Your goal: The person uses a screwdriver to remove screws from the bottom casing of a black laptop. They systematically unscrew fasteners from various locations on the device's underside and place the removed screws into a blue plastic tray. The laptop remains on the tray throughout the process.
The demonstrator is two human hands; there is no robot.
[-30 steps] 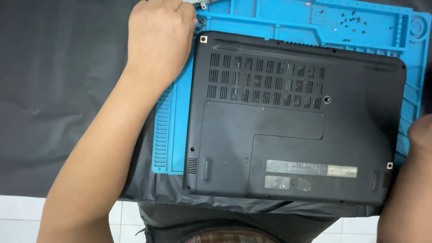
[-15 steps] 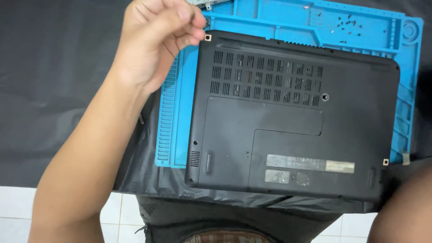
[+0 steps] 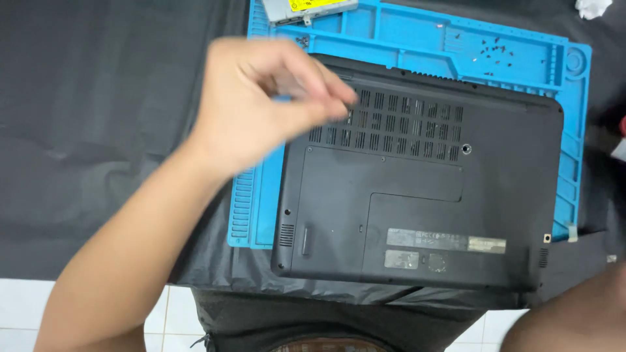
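A black laptop (image 3: 424, 195) lies bottom side up on a blue silicone work mat (image 3: 261, 215), its vent grille toward the far edge. My left hand (image 3: 261, 104) hovers, motion-blurred, over the laptop's far left corner, with thumb and fingertips pinched together. The blur hides whether anything small sits between them. Of my right arm only a patch of skin (image 3: 567, 319) shows at the bottom right corner; the hand itself is out of frame.
A flat metal drive (image 3: 306, 8) with a yellow label lies at the mat's far edge. Several tiny dark screws (image 3: 492, 47) sit in a mat compartment at the back right. Black cloth (image 3: 98, 130) covers the table, and a white crumpled scrap (image 3: 593, 8) lies at top right.
My left hand has lifted off the mat's far left corner and come toward me and to the right, over the laptop's corner. The view has shifted, and my right hand has dropped out of frame.
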